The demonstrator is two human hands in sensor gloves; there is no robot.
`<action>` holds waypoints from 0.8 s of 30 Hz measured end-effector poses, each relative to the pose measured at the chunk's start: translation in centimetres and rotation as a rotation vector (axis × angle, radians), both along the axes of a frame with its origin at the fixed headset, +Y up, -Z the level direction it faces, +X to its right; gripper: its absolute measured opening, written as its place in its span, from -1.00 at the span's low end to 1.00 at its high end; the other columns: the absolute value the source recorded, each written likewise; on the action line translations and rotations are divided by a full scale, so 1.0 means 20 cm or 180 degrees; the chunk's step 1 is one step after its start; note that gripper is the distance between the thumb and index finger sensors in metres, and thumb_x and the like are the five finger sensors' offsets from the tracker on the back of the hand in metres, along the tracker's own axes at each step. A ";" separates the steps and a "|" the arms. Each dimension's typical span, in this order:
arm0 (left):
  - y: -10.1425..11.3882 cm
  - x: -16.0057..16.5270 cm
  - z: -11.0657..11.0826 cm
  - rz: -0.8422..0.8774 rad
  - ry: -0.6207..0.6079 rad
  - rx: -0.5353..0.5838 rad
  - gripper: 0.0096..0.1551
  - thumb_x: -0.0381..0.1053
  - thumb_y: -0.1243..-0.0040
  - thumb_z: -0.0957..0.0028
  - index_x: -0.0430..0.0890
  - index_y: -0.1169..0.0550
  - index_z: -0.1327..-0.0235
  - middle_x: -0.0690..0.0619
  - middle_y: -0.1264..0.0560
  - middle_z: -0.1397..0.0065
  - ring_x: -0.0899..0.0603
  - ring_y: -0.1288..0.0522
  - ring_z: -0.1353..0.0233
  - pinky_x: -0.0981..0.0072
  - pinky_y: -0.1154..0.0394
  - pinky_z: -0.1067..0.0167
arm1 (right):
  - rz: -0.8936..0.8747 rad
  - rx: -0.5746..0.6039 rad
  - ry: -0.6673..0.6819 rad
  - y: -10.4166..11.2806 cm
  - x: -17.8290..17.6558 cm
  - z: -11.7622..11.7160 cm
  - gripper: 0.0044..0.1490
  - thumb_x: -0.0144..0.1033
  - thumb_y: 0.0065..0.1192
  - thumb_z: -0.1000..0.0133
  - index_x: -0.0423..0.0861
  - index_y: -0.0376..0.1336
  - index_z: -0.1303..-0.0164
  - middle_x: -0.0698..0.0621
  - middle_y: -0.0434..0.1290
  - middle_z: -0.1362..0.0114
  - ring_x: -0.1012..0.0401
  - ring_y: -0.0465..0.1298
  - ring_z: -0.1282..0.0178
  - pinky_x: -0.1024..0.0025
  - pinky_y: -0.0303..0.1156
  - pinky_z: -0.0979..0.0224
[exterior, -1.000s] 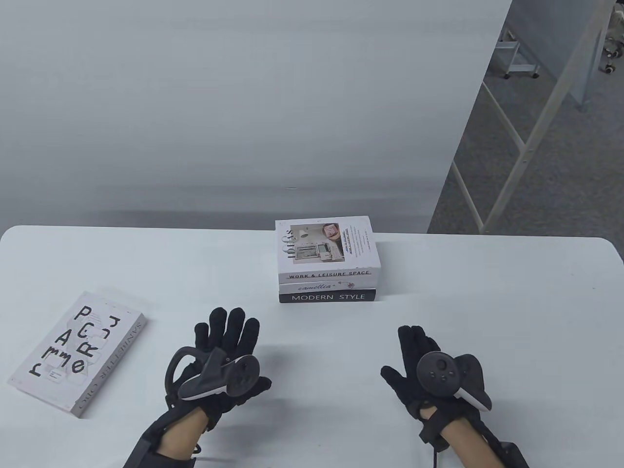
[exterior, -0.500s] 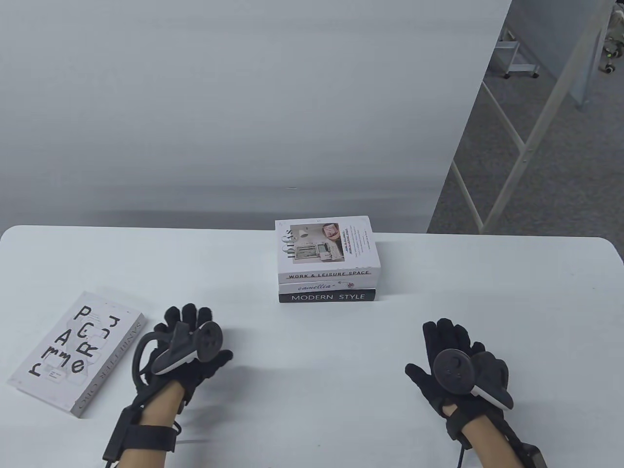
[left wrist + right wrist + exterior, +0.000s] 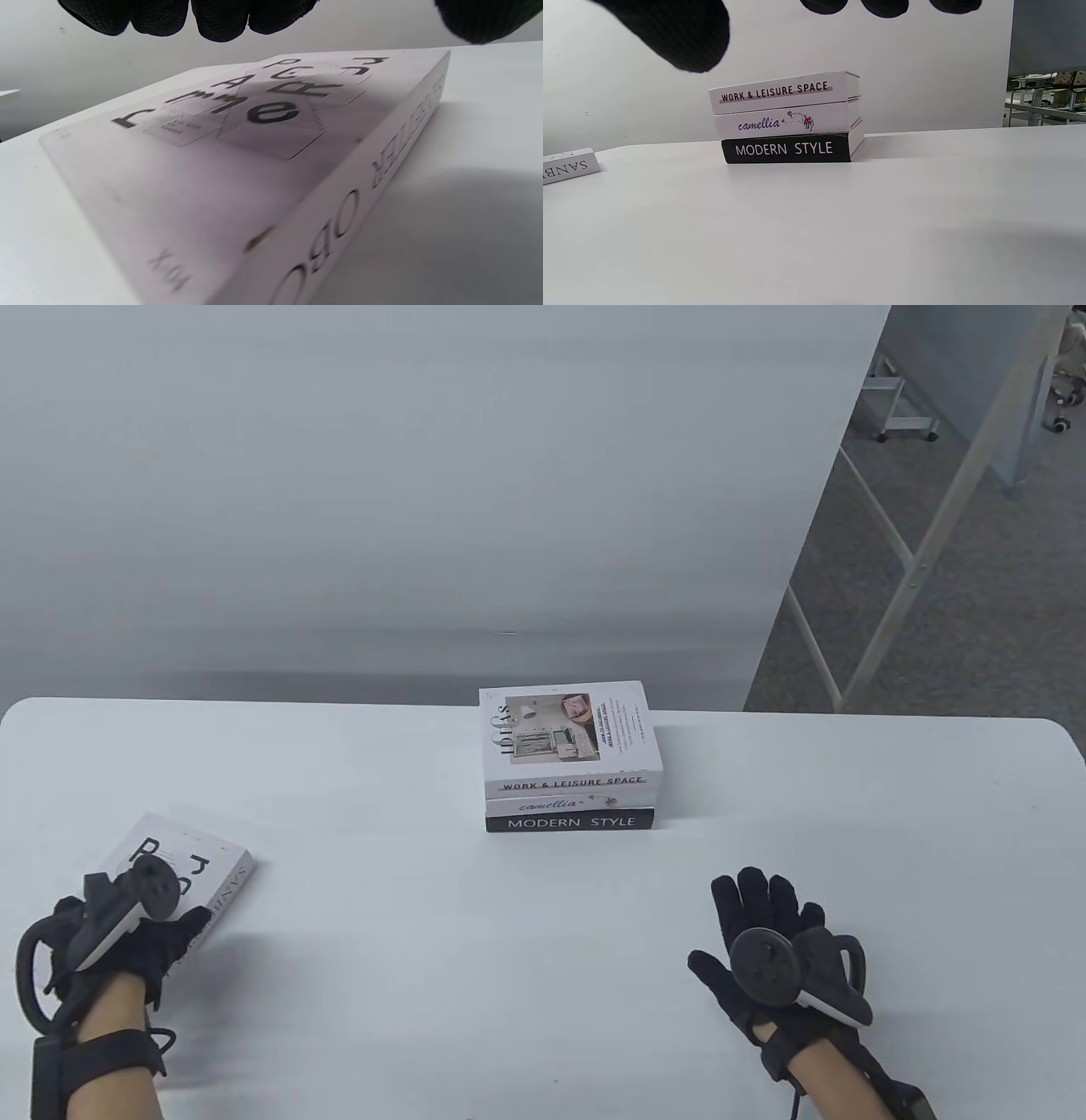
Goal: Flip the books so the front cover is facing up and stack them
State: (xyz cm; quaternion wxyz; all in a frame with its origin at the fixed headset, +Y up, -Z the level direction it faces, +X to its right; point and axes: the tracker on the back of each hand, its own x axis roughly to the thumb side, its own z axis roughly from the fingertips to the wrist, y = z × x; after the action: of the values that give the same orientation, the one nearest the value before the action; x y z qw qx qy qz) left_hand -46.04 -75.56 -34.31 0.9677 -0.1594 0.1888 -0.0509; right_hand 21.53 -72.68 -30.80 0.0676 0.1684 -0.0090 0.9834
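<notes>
At the far middle of the white tabletop stands a stack of three books, squarely piled and spines toward the near edge: the black "MODERN STYLE" book at the bottom, the white "camellia" book on it, and the "WORK & LEISURE SPACE" book on top, its printed cover up. Well apart from the stack, at the near left, the fourth book lies flat by itself (white, scattered black letters on the upward cover, spine toward the right). The left hand is spread over this book's near part, its fingertips hanging apart just above the cover; no contact shows. The right hand lies at the near right with fingers splayed and holds nothing, well clear of the stack.
</notes>
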 end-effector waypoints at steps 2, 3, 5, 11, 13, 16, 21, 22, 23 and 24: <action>-0.02 -0.04 0.01 0.0214 -0.0170 0.0062 0.17 0.57 0.03 0.07 -0.20 -0.18 -0.58 -0.36 -0.10 -0.61 -0.67 -0.10 -0.53 -0.50 -0.17 -0.36 | 0.0010 0.0013 0.0011 0.00 -0.01 0.00 0.06 0.16 0.12 -0.13 -0.24 -0.17 -0.56 -0.53 -0.14 -0.57 -0.55 -0.04 -0.46 -0.65 -0.04 -0.21; -0.02 -0.06 0.02 0.0278 -0.0162 0.0135 0.14 0.54 0.01 0.06 -0.21 -0.19 -0.58 -0.35 -0.10 -0.61 -0.67 -0.10 -0.53 -0.51 -0.17 -0.36 | 0.0033 0.0028 0.0008 0.00 -0.01 0.00 0.06 0.16 0.12 -0.13 -0.24 -0.17 -0.56 -0.53 -0.14 -0.57 -0.55 -0.04 -0.46 -0.65 -0.04 -0.21; -0.03 -0.09 0.02 0.0386 -0.0181 0.0197 0.04 0.46 0.00 0.02 -0.17 -0.21 -0.56 -0.32 -0.12 -0.61 -0.66 -0.12 -0.53 -0.50 -0.18 -0.36 | 0.0078 0.0043 0.0022 0.00 -0.02 0.01 0.05 0.15 0.12 -0.13 -0.24 -0.17 -0.57 -0.53 -0.14 -0.57 -0.55 -0.04 -0.46 -0.65 -0.04 -0.21; -0.07 -0.11 -0.02 0.0088 -0.0122 -0.0202 -0.32 0.11 0.00 -0.07 0.12 -0.19 -0.50 -0.18 -0.10 -0.62 -0.53 -0.27 -0.51 -0.31 -0.32 -0.36 | 0.0163 0.0022 0.0086 -0.03 -0.05 0.01 0.05 0.15 0.11 -0.13 -0.24 -0.17 -0.56 -0.53 -0.14 -0.57 -0.54 -0.04 -0.46 -0.65 -0.04 -0.21; -0.07 -0.09 -0.04 -0.0081 -0.0169 -0.0280 -0.35 0.03 -0.03 -0.06 0.15 -0.20 -0.46 -0.15 -0.13 -0.61 -0.50 -0.34 -0.49 -0.27 -0.37 -0.34 | 0.0196 0.0013 0.0101 -0.04 -0.06 0.00 0.04 0.14 0.11 -0.13 -0.24 -0.17 -0.56 -0.53 -0.14 -0.57 -0.54 -0.04 -0.46 -0.65 -0.04 -0.21; -0.06 -0.05 -0.06 -0.0211 -0.0227 -0.0396 -0.33 -0.05 -0.09 -0.04 0.14 -0.19 -0.44 -0.16 -0.15 -0.59 -0.49 -0.39 -0.45 -0.23 -0.42 -0.32 | 0.0192 -0.0014 0.0108 -0.05 -0.06 0.00 0.04 0.14 0.11 -0.13 -0.24 -0.17 -0.56 -0.53 -0.13 -0.57 -0.54 -0.04 -0.46 -0.64 -0.04 -0.21; -0.05 0.03 -0.10 -0.0358 -0.0374 -0.0523 -0.28 -0.08 -0.17 0.01 0.15 -0.19 -0.43 -0.15 -0.18 -0.58 -0.45 -0.49 -0.37 -0.16 -0.50 -0.25 | 0.0149 -0.0048 0.0092 -0.06 -0.05 -0.02 0.04 0.14 0.11 -0.13 -0.24 -0.17 -0.56 -0.53 -0.13 -0.58 -0.54 -0.04 -0.46 -0.65 -0.04 -0.21; -0.05 0.05 -0.10 -0.0393 -0.0423 -0.0542 -0.27 -0.07 -0.17 0.02 0.15 -0.19 -0.43 -0.14 -0.19 -0.57 -0.44 -0.51 -0.36 -0.14 -0.52 -0.24 | 0.0144 -0.0060 0.0091 -0.06 -0.05 -0.02 0.04 0.14 0.10 -0.13 -0.24 -0.17 -0.56 -0.53 -0.13 -0.57 -0.54 -0.04 -0.46 -0.65 -0.04 -0.21; -0.04 0.07 -0.11 -0.0420 -0.0468 -0.0556 -0.27 -0.05 -0.18 0.04 0.16 -0.20 -0.42 -0.12 -0.21 -0.56 -0.41 -0.54 -0.34 -0.10 -0.54 -0.22 | 0.0143 -0.0066 0.0092 -0.06 -0.05 -0.02 0.04 0.14 0.10 -0.14 -0.24 -0.17 -0.56 -0.53 -0.13 -0.57 -0.54 -0.04 -0.46 -0.64 -0.04 -0.21; -0.03 0.10 -0.12 -0.0450 -0.0519 -0.0547 -0.27 -0.03 -0.20 0.05 0.16 -0.22 -0.42 -0.10 -0.23 -0.55 -0.37 -0.57 -0.29 -0.05 -0.58 -0.18 | 0.0141 -0.0075 0.0090 -0.07 -0.05 -0.02 0.04 0.14 0.10 -0.14 -0.24 -0.17 -0.56 -0.53 -0.13 -0.57 -0.54 -0.04 -0.46 -0.64 -0.04 -0.21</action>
State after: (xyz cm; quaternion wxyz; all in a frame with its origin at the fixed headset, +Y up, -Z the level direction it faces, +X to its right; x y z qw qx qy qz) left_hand -44.10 -76.25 -36.68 0.9566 -0.2233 0.1152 -0.1478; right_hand 20.48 -73.99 -31.29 0.0479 0.1816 0.0072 0.9822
